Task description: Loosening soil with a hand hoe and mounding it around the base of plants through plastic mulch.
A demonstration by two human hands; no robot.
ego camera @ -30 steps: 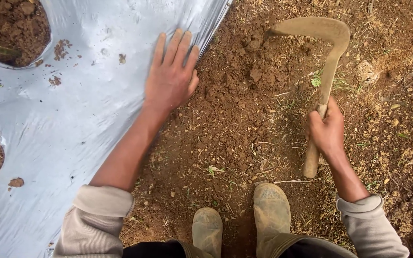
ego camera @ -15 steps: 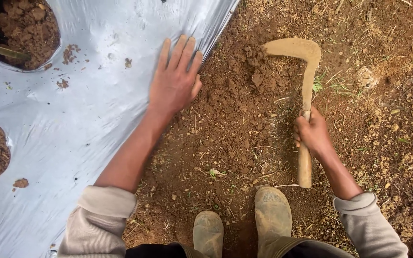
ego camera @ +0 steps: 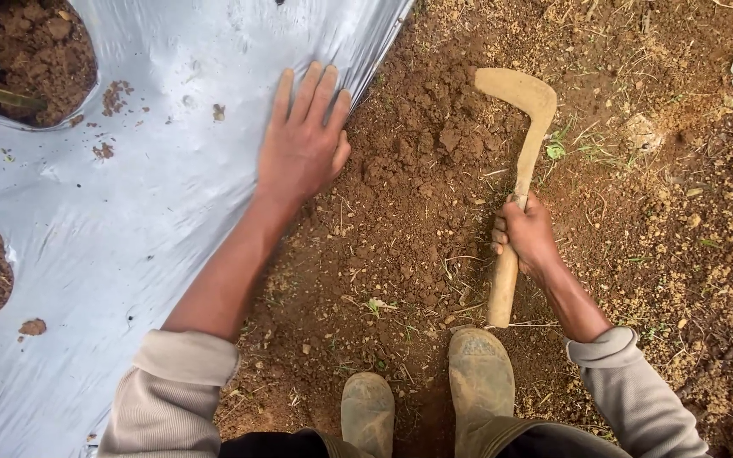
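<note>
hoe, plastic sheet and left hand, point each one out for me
hoe (ego camera: 526,161), head view, on the curved neck below the blade
plastic sheet (ego camera: 129,212), head view, on a bare stretch of the silver film
left hand (ego camera: 303,148), head view, on the back of the hand

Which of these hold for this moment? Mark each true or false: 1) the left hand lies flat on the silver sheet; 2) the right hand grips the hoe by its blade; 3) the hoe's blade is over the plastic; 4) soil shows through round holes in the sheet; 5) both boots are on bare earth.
1) True: the left hand lies spread at the edge of the silver sheet.
2) False: the right hand grips the wooden handle of the hoe.
3) False: the blade is over the loose soil.
4) True: see the round hole.
5) True: the boots stand on earth.
</note>
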